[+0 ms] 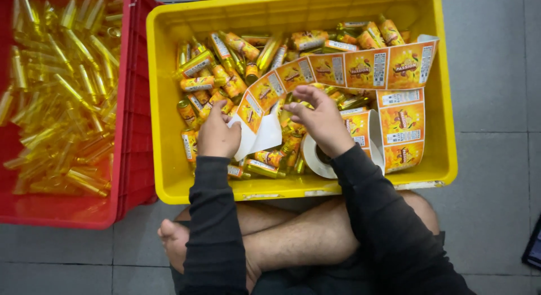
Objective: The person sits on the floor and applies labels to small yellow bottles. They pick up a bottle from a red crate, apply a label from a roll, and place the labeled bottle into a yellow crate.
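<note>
Both hands, left hand (217, 134) and right hand (321, 117), pinch an orange label strip (338, 69) over the yellow crate (163, 103) of labelled bottles (225, 69); the red crate (132, 103) at left holds bare ones.

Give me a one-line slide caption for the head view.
Both hands, left and right, handle an orange label strip over a yellow crate of labelled bottles.

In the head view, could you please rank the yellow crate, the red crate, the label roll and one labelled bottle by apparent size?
1. Yellow crate
2. Red crate, cropped by the frame, so unsure against the yellow
3. Label roll
4. Labelled bottle
</note>
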